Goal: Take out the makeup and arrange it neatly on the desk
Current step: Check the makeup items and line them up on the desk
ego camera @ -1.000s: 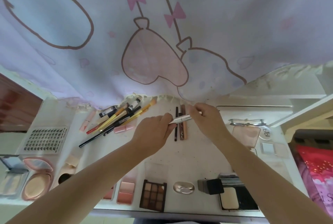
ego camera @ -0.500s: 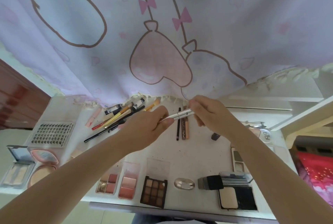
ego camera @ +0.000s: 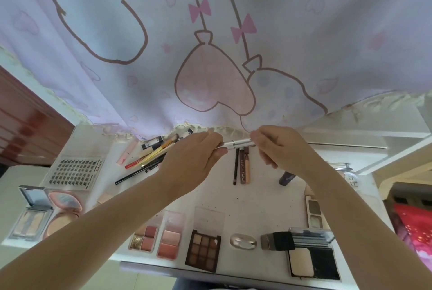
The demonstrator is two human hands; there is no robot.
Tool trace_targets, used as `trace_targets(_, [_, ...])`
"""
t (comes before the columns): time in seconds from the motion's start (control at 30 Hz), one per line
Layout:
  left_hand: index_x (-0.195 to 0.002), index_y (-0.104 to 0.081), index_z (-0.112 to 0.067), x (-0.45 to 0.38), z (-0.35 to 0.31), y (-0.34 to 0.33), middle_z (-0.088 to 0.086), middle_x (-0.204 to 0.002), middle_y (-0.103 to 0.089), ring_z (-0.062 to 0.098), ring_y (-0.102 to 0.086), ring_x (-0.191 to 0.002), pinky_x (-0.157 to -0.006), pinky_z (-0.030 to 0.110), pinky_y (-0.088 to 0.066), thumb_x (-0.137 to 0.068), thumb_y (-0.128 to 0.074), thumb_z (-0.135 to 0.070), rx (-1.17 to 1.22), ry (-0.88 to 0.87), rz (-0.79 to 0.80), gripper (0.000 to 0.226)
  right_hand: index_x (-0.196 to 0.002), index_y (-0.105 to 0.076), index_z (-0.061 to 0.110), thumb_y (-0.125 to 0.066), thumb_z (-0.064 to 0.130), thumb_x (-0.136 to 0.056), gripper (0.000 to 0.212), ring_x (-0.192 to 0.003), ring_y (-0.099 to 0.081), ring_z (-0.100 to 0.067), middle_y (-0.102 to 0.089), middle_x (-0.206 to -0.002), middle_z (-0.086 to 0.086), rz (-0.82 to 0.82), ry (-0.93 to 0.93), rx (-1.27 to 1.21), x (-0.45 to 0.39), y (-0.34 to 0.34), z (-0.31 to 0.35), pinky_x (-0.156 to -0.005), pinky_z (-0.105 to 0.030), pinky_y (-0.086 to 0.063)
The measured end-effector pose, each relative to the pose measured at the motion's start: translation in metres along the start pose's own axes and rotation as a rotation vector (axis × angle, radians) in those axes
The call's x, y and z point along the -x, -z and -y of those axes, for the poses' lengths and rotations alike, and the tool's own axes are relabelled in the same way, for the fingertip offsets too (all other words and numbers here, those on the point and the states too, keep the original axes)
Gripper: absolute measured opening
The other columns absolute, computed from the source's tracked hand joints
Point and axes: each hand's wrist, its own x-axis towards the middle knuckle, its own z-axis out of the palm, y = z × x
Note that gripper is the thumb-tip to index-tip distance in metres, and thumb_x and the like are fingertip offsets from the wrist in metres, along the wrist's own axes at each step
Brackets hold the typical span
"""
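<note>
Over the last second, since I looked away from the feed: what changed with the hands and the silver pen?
Both hands lifted the silver pen off the desk toward the curtain; it now hangs above the three laid pencils. The left hand and right hand still pinch its two ends. Pencils, brush pile and front palettes lie as before.

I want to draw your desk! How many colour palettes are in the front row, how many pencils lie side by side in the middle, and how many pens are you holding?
Colour palettes: 3
Pencils: 3
Silver pen, pinched by left hand and right hand: 1
Total: 7
</note>
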Motion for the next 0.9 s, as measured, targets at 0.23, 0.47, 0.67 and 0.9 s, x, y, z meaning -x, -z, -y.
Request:
trace_targets(0.23, [-0.072, -0.056, -0.013, -0.002, 0.002, -0.009, -0.004, -0.059, -0.047, 0.006, -0.034, -0.054, -0.047, 0.01, -0.021, -0.099, -0.016, -0.038, -0.042, -0.069, -0.138, 0.055, -0.094, -0.05, 0.04, -0.056, 0.017, -0.088, 0.025, -0.066, -0.061, 0.0, -0.063, -0.077, 0.017, 0.023, 0.051, -0.292, 0.003, 0.006, -0.007, -0.064, -0.013, -0.052])
trace_targets(0.47, [-0.071, -0.057, -0.013, -0.001, 0.005, -0.02, -0.002, -0.06, -0.051, 0.008, -0.038, -0.051, -0.061, 0.022, -0.035, -0.1, -0.011, -0.037, -0.044, -0.067, -0.213, 0.06, -0.083, -0.06, 0.044, -0.056, 0.004, -0.086, 0.041, -0.068, -0.06, 0.0, -0.063, -0.075, 0.023, -0.02, 0.056, -0.237, 0.0, 0.002, -0.011, -0.064, -0.013, -0.05])
trace_targets(0.67, [-0.071, -0.056, -0.014, 0.003, 0.002, -0.021, -0.009, -0.061, -0.044, 0.001, -0.035, -0.056, -0.046, 0.009, -0.022, -0.1, -0.01, -0.037, -0.046, -0.026, -0.172, 0.059, -0.077, -0.059, 0.031, -0.049, 0.022, -0.091, 0.019, -0.043, -0.049, -0.002, -0.058, -0.054, 0.007, -0.018, -0.059, -0.239, -0.006, -0.006, -0.01, -0.051, -0.02, -0.044])
trace_targets(0.9, [-0.07, -0.056, -0.015, 0.006, 0.008, -0.023, -0.014, -0.068, -0.033, 0.003, -0.032, -0.053, -0.049, 0.001, -0.013, -0.1, -0.009, -0.037, -0.047, -0.002, -0.114, 0.06, -0.098, -0.054, 0.035, -0.052, 0.007, -0.088, 0.03, -0.061, -0.06, 0.0, -0.062, -0.078, 0.009, 0.027, -0.013, -0.384, -0.007, -0.009, -0.018, -0.061, -0.014, -0.05])
